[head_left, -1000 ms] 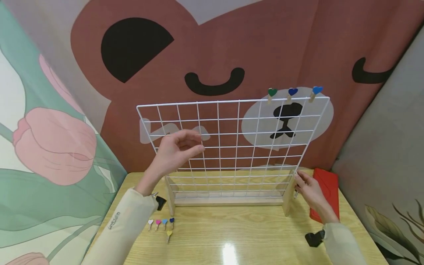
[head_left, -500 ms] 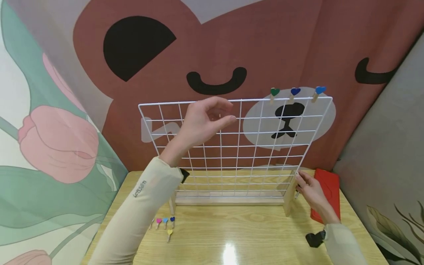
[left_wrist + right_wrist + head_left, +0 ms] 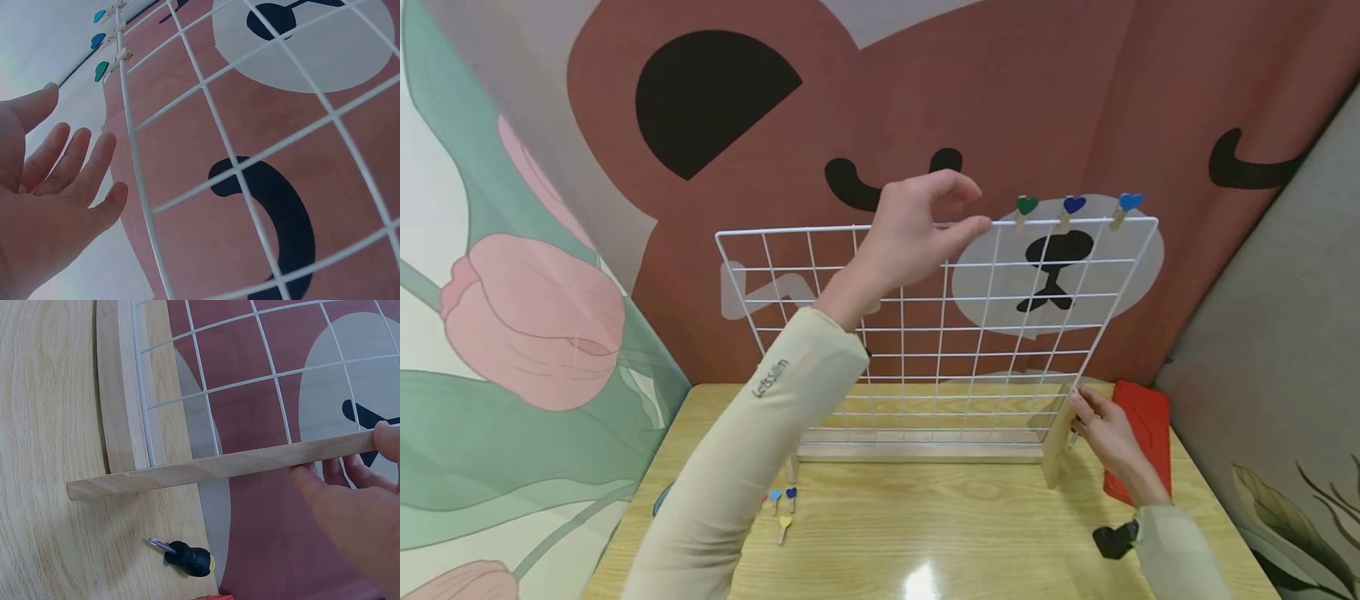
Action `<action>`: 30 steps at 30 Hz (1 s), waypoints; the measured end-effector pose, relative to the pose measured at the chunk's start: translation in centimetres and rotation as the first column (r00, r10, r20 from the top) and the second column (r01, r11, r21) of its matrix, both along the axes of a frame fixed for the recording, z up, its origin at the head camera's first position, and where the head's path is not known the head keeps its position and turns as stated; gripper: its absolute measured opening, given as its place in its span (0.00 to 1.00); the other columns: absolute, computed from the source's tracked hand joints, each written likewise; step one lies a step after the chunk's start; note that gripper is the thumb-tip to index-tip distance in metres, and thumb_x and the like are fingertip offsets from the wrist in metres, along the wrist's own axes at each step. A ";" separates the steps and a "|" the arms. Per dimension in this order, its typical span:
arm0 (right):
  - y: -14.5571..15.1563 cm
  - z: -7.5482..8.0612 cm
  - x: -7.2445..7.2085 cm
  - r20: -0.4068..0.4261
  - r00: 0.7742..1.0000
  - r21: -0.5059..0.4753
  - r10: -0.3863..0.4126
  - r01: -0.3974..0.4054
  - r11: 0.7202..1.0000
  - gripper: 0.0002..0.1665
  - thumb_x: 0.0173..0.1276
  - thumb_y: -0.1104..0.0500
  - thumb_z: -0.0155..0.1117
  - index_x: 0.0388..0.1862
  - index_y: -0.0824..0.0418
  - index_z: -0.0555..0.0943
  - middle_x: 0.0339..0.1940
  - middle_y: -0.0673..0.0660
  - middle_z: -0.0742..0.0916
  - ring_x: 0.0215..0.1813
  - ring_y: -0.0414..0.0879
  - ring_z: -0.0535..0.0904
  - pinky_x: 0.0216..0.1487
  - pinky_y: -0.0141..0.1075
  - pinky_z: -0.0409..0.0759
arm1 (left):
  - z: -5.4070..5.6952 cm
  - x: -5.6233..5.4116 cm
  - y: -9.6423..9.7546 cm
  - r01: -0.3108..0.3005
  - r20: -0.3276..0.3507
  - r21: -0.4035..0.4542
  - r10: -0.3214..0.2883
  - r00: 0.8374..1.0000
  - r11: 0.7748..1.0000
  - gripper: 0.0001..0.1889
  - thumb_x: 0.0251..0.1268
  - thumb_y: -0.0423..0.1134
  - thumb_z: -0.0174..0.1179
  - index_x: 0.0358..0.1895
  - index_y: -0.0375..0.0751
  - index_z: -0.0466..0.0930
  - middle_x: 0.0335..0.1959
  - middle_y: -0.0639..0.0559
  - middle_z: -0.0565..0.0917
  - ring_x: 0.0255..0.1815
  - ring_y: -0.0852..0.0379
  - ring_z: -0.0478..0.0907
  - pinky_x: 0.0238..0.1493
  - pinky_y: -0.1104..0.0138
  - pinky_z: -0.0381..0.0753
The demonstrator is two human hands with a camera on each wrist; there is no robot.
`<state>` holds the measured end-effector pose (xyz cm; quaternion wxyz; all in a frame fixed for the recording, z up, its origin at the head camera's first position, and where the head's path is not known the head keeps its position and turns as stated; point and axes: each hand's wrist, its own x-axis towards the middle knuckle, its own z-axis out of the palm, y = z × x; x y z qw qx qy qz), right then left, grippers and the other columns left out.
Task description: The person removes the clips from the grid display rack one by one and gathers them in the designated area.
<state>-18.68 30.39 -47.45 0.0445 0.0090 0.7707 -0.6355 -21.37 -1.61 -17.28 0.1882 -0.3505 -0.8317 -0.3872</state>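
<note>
A white wire grid panel (image 3: 775, 232) stands upright in a wooden stand. Green (image 3: 1027, 205), dark blue (image 3: 1074, 205) and light blue (image 3: 1131, 202) heart clothespins are clipped along its top bar at the right. My left hand (image 3: 917, 229) is raised at that bar, left of the green clothespin; its fingers are loosely bent, thumb apart. In the left wrist view that hand (image 3: 62, 181) holds nothing. My right hand (image 3: 1105, 429) grips the stand's right wooden post (image 3: 237, 464), thumb on one side and fingers on the other.
Light blue (image 3: 775, 497), dark blue (image 3: 792, 494) and yellow (image 3: 785, 525) heart clothespins lie on the table at left; my left sleeve hides others. A short black screwdriver (image 3: 187, 558) lies beside the right post. A red case (image 3: 1142, 433) sits at the right.
My left hand has risen and moved right, from in front of the grid's left half to its top bar near the green clothespin. My right hand stays on the post.
</note>
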 end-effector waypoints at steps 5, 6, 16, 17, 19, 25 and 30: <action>-0.1 -0.2 0.1 -0.004 1.000 0.000 -0.001 0.001 1.000 0.40 0.80 0.49 0.38 0.74 0.75 0.39 0.74 0.76 0.50 0.72 0.67 0.49 0.65 0.44 0.59 | 0.5 -0.6 0.9 -0.015 0.074 -0.052 0.019 0.997 0.999 0.16 0.63 0.43 0.65 0.51 0.42 0.79 0.47 0.55 0.83 0.46 0.66 0.80 0.48 0.75 0.74; -0.2 -0.3 0.1 -0.006 1.000 0.002 0.001 -0.001 1.000 0.40 0.79 0.49 0.38 0.74 0.75 0.39 0.73 0.76 0.51 0.72 0.67 0.49 0.65 0.43 0.59 | 0.5 -0.7 1.0 -0.017 0.086 -0.062 0.022 0.996 0.998 0.16 0.63 0.43 0.65 0.52 0.42 0.79 0.48 0.55 0.83 0.46 0.65 0.80 0.48 0.75 0.75; -0.2 -0.3 -0.1 -0.011 1.000 0.022 0.007 -0.007 1.000 0.41 0.79 0.48 0.38 0.74 0.74 0.39 0.74 0.75 0.50 0.72 0.67 0.50 0.65 0.47 0.58 | 0.9 -2.0 2.1 -0.048 0.162 -0.239 0.088 0.983 0.970 0.24 0.66 0.47 0.61 0.61 0.41 0.75 0.57 0.52 0.79 0.54 0.63 0.77 0.53 0.76 0.72; -0.1 -0.2 -0.1 -0.008 1.000 0.024 0.008 -0.008 1.000 0.41 0.79 0.48 0.37 0.74 0.74 0.39 0.74 0.75 0.50 0.72 0.67 0.50 0.65 0.47 0.58 | 1.0 -2.2 2.3 -0.043 0.167 -0.259 0.088 0.982 0.965 0.24 0.66 0.48 0.61 0.62 0.41 0.74 0.57 0.52 0.79 0.54 0.63 0.77 0.53 0.76 0.72; -0.1 -0.2 -0.1 -0.006 1.000 0.022 0.007 -0.007 1.000 0.41 0.79 0.48 0.37 0.74 0.74 0.39 0.74 0.75 0.50 0.72 0.67 0.49 0.65 0.47 0.58 | 1.2 -2.4 2.7 -0.033 0.166 -0.303 0.086 0.982 0.953 0.25 0.66 0.49 0.60 0.62 0.41 0.74 0.57 0.52 0.79 0.54 0.64 0.77 0.53 0.76 0.73; 0.0 -0.1 0.0 -0.003 1.000 0.019 -0.002 0.002 1.000 0.40 0.79 0.49 0.37 0.74 0.75 0.39 0.74 0.76 0.50 0.72 0.67 0.49 0.65 0.45 0.59 | 1.5 -2.7 4.0 0.010 0.171 -0.383 0.060 0.983 0.923 0.27 0.68 0.49 0.59 0.65 0.41 0.71 0.61 0.52 0.77 0.57 0.64 0.74 0.55 0.75 0.71; -0.1 -0.2 0.2 -0.005 1.000 0.020 -0.006 0.006 1.000 0.40 0.80 0.50 0.38 0.74 0.76 0.40 0.73 0.76 0.51 0.71 0.67 0.50 0.65 0.46 0.58 | 1.5 -2.8 4.8 0.045 0.200 -0.355 0.029 0.979 0.934 0.21 0.68 0.47 0.59 0.60 0.41 0.77 0.52 0.53 0.81 0.48 0.63 0.76 0.47 0.75 0.73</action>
